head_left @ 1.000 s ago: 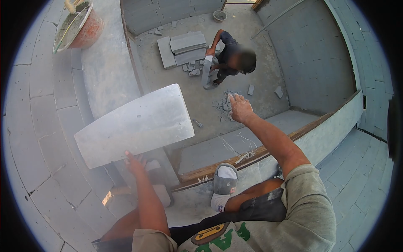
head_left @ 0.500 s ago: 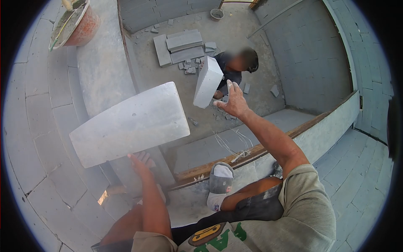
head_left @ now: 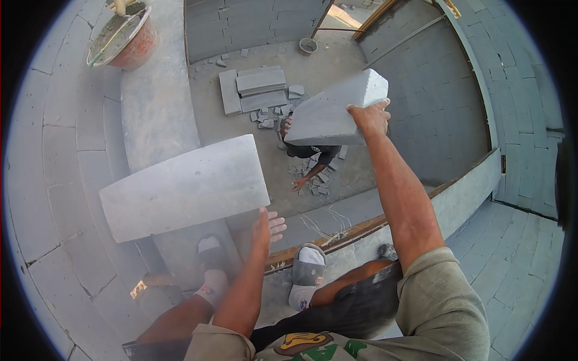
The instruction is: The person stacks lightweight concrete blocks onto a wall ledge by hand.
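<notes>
A light grey block point(head_left: 337, 114) is raised above the lower floor. My right hand point(head_left: 371, 118) grips its upper right end, thumb on the near face and fingers round the far edge. A person below has one hand at the block's left side; the other hand is lower, with fingers spread. Another pale block point(head_left: 189, 186) lies at the left on a ledge. My left hand point(head_left: 268, 230) is beside that block's lower right corner, fingers apart and holding nothing.
A bucket of mortar point(head_left: 133, 45) stands on the ledge point(head_left: 158, 96) at the upper left. Stacked blocks point(head_left: 262, 81) and broken pieces lie on the floor below, with a small bucket point(head_left: 308, 46) farther back. A wood-edged wall top point(head_left: 361, 225) with loose wires runs before my feet.
The raised block has come up and to the right, and my right hand has taken hold of it. My left hand has moved right. The person below has bent behind the block.
</notes>
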Available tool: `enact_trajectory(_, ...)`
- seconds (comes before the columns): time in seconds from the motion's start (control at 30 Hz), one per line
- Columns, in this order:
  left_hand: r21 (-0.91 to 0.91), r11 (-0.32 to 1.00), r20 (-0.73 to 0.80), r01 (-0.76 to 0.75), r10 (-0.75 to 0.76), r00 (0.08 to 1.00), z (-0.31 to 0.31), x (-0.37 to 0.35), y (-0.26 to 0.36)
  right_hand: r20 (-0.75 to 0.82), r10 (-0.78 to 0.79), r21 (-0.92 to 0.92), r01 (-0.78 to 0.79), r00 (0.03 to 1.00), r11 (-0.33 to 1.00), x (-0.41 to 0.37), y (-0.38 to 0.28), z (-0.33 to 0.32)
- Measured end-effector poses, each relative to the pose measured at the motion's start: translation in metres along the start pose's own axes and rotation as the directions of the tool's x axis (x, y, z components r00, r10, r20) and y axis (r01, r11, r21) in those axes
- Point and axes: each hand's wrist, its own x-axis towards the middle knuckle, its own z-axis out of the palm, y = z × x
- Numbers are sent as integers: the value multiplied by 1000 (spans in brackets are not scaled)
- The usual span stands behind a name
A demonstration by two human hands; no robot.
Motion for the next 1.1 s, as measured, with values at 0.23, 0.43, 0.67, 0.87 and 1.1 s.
enact_trajectory(0.23, -139, 987, 184, 78, -52, 982, 38, 15, -3, -79, -158, -39, 155, 984, 987, -40, 26, -69)
enact_trajectory(0.43, -361, 893, 486, 268, -65, 871, 113, 15, -1, -204, -459, -115, 445, 864, 888, -133, 6, -210)
enact_trajectory(0.67, -663, 608, 610, 436, 102, 785, 197, -55, 20, -427, -534, -91, 553, 729, 828, -259, 35, -317)
enact_trajectory(0.87, -710, 522, 605, 472, 110, 788, 201, -91, 37, -382, -598, 15, 651, 705, 759, -312, 88, -364)
enact_trajectory(1.1, -813, 525, 466, 251, 328, 822, 155, -103, 112, -510, -552, 168, 706, 660, 688, -356, 72, -347)
